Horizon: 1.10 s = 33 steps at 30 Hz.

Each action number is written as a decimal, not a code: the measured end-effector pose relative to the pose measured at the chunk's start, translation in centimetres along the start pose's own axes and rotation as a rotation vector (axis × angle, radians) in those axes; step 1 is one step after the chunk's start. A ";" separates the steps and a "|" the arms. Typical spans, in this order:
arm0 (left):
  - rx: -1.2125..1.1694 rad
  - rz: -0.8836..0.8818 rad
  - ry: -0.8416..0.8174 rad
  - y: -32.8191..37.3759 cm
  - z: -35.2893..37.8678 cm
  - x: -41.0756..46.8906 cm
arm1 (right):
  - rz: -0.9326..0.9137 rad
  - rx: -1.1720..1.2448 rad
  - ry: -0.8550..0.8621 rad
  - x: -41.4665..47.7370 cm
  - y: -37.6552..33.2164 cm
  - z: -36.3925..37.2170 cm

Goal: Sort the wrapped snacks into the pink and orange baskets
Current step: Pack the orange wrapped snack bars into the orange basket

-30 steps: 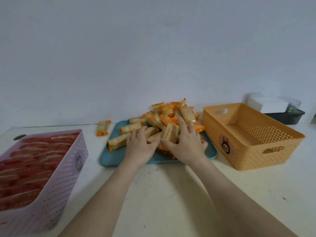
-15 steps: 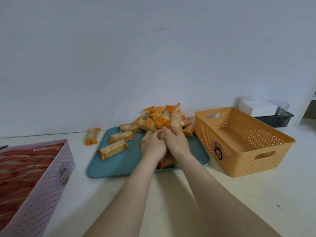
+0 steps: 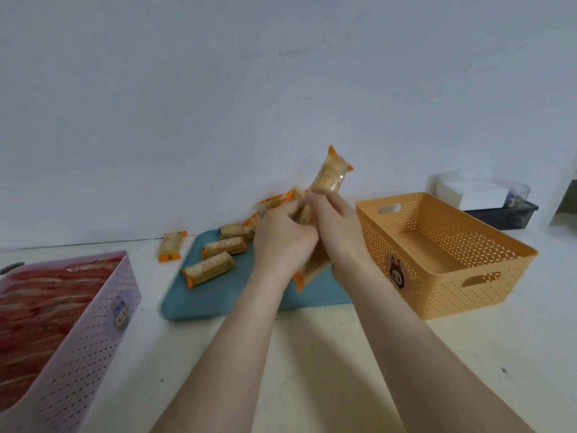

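At the centre of the frame, the left hand (image 3: pixel 282 242) and the right hand (image 3: pixel 335 226) are pressed together, fingers curled round a bundle of orange-wrapped snacks (image 3: pixel 331 175) held above the blue tray (image 3: pixel 218 301). 1 packet sticks up out of the top, and another's end pokes out below the palms.

Toward the lower left, the pink basket (image 3: pixel 93 323) is packed with red-wrapped snacks (image 3: pixel 46 301), so that half of the sort looks largely done. Right of centre, the orange basket (image 3: pixel 437 295) shows only its bare floor, so the orange share seems hardly begun, and this bundle is probably its first load.

On the tray lie 3 loose orange packets (image 3: pixel 207 271) in plain view, with a few more half hidden behind the hands. 1 stray packet (image 3: pixel 171 245) lies on the table (image 3: pixel 468 370) just beyond the tray's far left corner.
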<state>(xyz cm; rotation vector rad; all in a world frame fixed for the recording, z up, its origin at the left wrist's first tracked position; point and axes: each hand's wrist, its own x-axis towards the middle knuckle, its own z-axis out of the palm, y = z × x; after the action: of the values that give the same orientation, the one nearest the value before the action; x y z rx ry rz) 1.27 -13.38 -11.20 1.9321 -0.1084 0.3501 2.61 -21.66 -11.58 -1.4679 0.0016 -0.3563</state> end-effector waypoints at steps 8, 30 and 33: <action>-0.267 0.231 -0.042 7.7 5.8 0.2 | -0.321 -0.214 0.131 1.8 -7.2 -8.1; 0.352 0.016 -0.330 2.3 13.1 -1.6 | -0.065 -1.270 0.001 1.3 -0.5 -19.5; 0.367 0.109 -0.340 3.4 12.8 -2.4 | -0.136 -1.240 0.032 0.8 -1.8 -18.3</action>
<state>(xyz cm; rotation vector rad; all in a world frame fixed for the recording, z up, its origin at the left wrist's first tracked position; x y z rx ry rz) 0.61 -26.64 -13.23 2.3426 -0.3973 0.1129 -1.01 -39.75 -11.69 -2.6952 0.1760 -0.5250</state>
